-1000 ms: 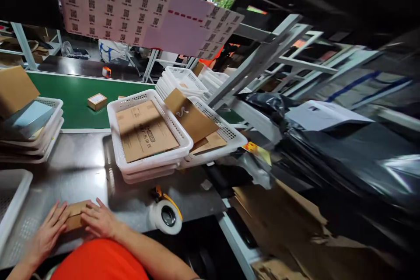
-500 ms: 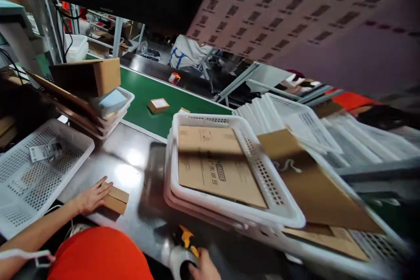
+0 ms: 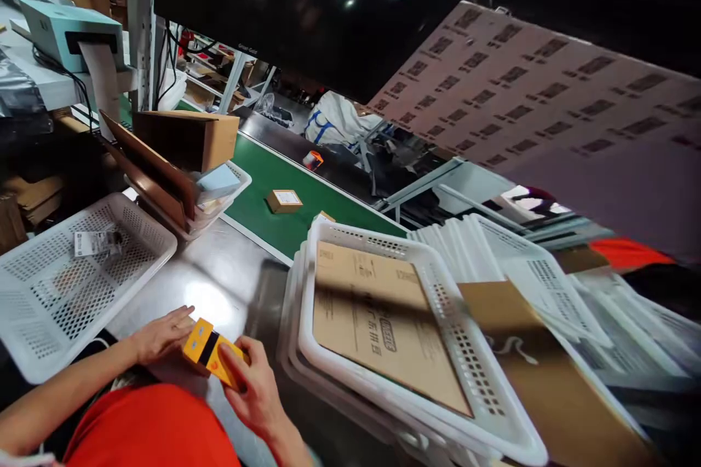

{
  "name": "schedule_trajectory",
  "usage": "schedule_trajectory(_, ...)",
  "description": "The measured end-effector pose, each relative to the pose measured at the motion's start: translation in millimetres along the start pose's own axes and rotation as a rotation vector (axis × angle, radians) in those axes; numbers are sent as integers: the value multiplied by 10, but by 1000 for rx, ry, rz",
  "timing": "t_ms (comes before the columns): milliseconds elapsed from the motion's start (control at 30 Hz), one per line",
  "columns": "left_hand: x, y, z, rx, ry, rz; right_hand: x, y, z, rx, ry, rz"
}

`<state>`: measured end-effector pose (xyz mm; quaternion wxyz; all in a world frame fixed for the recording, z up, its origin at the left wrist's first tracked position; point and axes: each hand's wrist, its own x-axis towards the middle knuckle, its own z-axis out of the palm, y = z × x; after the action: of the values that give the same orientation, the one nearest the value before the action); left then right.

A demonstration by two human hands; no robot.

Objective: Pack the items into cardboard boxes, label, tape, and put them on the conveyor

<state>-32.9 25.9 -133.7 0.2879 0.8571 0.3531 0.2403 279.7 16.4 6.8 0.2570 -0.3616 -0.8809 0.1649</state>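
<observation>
My right hand [image 3: 256, 387] grips a yellow tape dispenser [image 3: 212, 350] with a black band across it. The dispenser is over a small brown box, which it mostly hides, at the near edge of the metal table [image 3: 211, 252]. My left hand [image 3: 163, 336] lies over the left end of that box, fingers stretched out and touching it or just beside the dispenser. A white basket [image 3: 145, 222] left of my hands holds a small clear packet with a label [image 3: 97, 243].
Right of my hands stands a stack of white baskets [image 3: 438, 408] with flat cardboard [image 3: 377, 321] in the top one. A green belt [image 3: 252, 215] behind carries a small labelled box [image 3: 283, 201]. A label printer [image 3: 77, 33] stands at back left; a dark monitor [image 3: 285, 7] hangs overhead.
My right hand has brought the tape dispenser up and left from the near edge to the small box. My left hand stays at the box. The camera view has shifted.
</observation>
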Motion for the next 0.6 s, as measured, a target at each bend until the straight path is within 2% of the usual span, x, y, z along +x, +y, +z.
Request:
schedule_trajectory(67, -2, 41, 7, -55, 27, -32, 117, 84, 127, -53, -56, -88)
schedule_trajectory(167, -15, 171, 12, -135, 181, -182, 145, 215, 250, -63, -124, -102)
schedule_trajectory(200, -12, 237, 7, -173, 283, -285, 130, 249, 263, -53, -145, -91)
schedule_trajectory(267, 22, 394, -18, -378, 509, -584, 91, 301, 261, -30, -171, -82)
schedule_trajectory(333, 99, 562, -55, -700, 619, -875, 59, 331, 248, -16, -174, -90)
schedule_trajectory(367, 149, 640, -74, -858, 609, -967, 51, 338, 243, -14, -174, -91)
schedule_trajectory(433, 252, 771, -102, -1062, 511, -1017, 50, 341, 237, -16, -176, -86)
schedule_trajectory(500, 334, 857, -111, -1163, 454, -1009, 66, 331, 230, -13, -195, -79)
schedule_trajectory(600, 389, 892, -100, -1190, 445, -1020, 105, 292, 199, -10, -245, -60)
